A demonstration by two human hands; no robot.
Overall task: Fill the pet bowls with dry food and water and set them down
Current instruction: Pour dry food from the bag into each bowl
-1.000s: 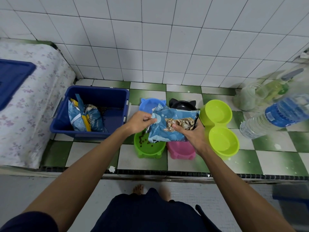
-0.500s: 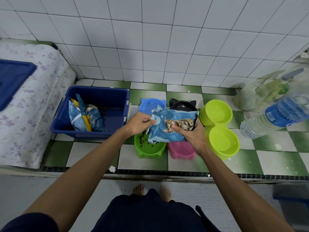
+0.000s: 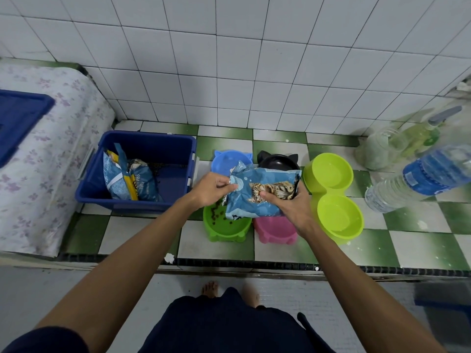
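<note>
Both hands hold a blue cat-food bag (image 3: 257, 192) above the bowls. My left hand (image 3: 212, 188) pinches its open left end, and my right hand (image 3: 290, 205) grips its right side with the thumb on the cat picture. Below the bag's mouth a green bowl (image 3: 226, 229) holds some dark kibble. A pink bowl (image 3: 276, 229) sits to its right, partly hidden by the bag. Behind them stand a blue bowl (image 3: 226, 160) and a black bowl (image 3: 277, 160). A lime double bowl (image 3: 334, 194) lies at the right.
A dark blue bin (image 3: 142, 171) with more food bags sits left of the bowls. A water bottle (image 3: 418, 178) lies at the right, with a jar (image 3: 382, 149) and a spray bottle (image 3: 420, 128) behind it. A floral-covered block (image 3: 46, 159) stands at far left.
The bag has stayed over the green bowl and shifted only slightly. Both hands keep their hold on it.
</note>
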